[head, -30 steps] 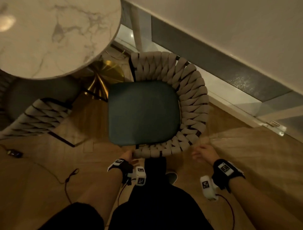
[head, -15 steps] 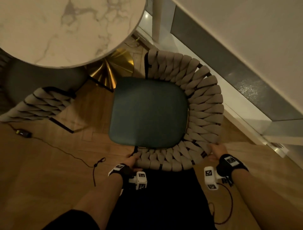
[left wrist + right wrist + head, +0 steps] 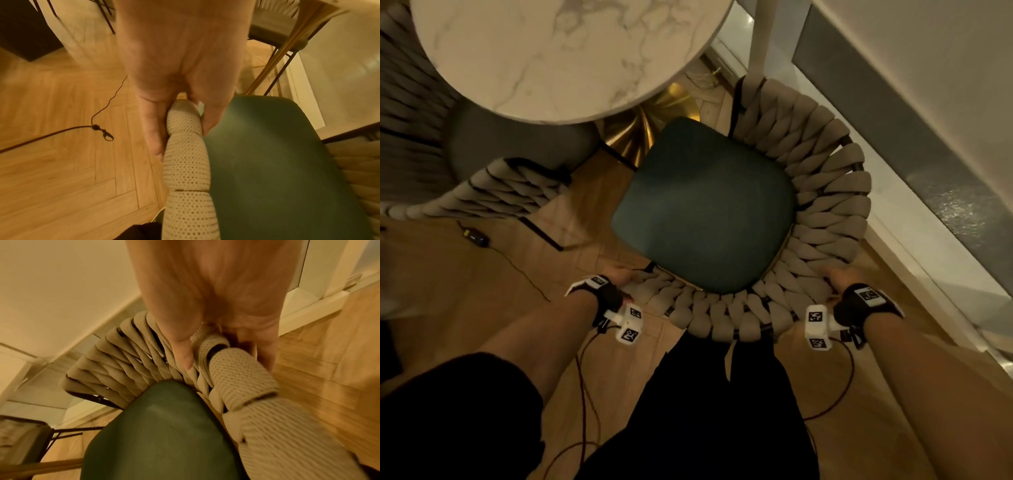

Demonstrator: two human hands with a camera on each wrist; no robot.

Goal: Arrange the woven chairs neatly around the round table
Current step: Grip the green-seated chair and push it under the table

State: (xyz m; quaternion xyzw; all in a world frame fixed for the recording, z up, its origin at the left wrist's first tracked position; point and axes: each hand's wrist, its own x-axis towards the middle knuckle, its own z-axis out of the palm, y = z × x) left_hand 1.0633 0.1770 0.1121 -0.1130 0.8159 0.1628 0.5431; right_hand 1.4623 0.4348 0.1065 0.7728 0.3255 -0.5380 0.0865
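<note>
head view, two hands (image 3: 619, 275) (image 3: 837, 275) gripping one woven chair (image 3: 825, 219), second chair (image 3: 493, 195)

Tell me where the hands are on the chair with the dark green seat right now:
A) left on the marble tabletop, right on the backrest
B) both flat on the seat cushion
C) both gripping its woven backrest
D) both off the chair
C: the left hand and right hand each curl round the woven backrest of the chair; both wrist views show fingers wrapped over the padded weave.
</note>
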